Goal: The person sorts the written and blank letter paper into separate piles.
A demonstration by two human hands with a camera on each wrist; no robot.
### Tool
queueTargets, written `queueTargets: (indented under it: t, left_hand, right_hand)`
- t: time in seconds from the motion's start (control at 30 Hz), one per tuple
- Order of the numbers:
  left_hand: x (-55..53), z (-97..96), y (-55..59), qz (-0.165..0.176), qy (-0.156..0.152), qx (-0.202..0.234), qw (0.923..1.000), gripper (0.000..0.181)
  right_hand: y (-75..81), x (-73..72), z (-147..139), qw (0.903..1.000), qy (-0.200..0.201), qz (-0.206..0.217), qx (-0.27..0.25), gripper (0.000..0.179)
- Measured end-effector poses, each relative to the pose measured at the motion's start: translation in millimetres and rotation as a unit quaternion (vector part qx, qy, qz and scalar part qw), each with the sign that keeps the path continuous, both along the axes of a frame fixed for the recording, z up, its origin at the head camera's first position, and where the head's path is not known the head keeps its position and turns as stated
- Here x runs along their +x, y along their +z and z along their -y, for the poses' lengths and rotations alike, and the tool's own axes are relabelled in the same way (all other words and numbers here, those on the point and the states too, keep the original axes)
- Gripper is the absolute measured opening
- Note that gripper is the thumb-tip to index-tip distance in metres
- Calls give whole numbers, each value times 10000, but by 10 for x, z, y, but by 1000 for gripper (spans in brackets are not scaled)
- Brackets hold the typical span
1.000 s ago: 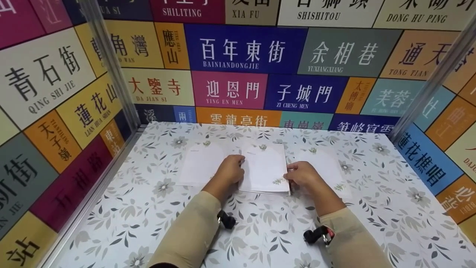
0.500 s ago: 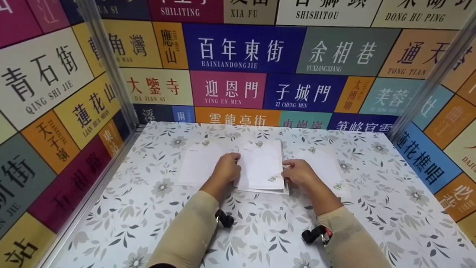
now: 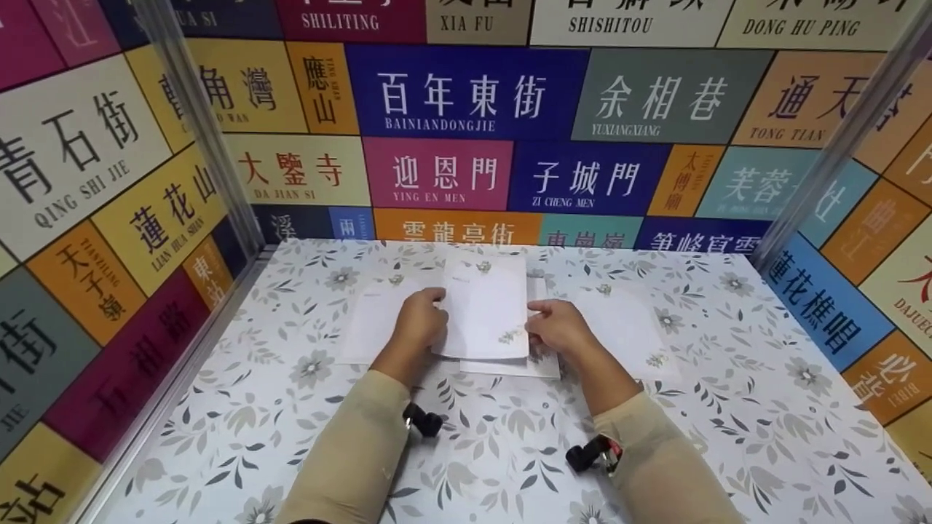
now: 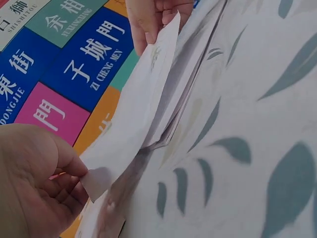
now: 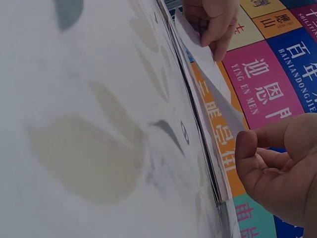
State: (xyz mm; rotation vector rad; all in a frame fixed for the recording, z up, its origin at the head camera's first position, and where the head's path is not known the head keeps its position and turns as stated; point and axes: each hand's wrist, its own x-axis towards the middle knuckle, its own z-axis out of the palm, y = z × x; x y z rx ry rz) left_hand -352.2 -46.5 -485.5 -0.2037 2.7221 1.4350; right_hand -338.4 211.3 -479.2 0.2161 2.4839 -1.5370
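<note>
A white sheet (image 3: 482,313) is at the centre of the head view, raised over a stack (image 3: 510,368) whose lower and right edges show past it. Both hands grip the sheet: the left hand (image 3: 422,320) pinches its left edge between thumb and fingers, and the right hand (image 3: 557,324) pinches its right edge. The hands are apart, with the sheet spanning between them. In the left wrist view the sheet bows and slants from lower left to upper centre, with a gap between it and the layers below. The right wrist view shows it at upper right, likewise clear of the layers beneath. Small plant prints mark its top and lower right corner.

A left page (image 3: 371,324) lies left of centre, partly behind the left hand, and a right page (image 3: 626,327) lies right of centre; both carry similar prints. All are on or above a bench (image 3: 502,466) with a grey leaf-and-flower pattern. Tan sleeves (image 3: 349,437) enter from the bottom, each with a black device (image 3: 426,421) at the wrist. Coloured sign panels (image 3: 466,94) fill the upper part.
</note>
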Motion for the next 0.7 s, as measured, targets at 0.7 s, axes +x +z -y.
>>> queueTargets:
  t: [0.7]
  left_hand:
    - [53,1137,-30,402,493,259,9976,51]
  right_hand:
    - [-64,-45,1088,9951,326,-378,-854,51]
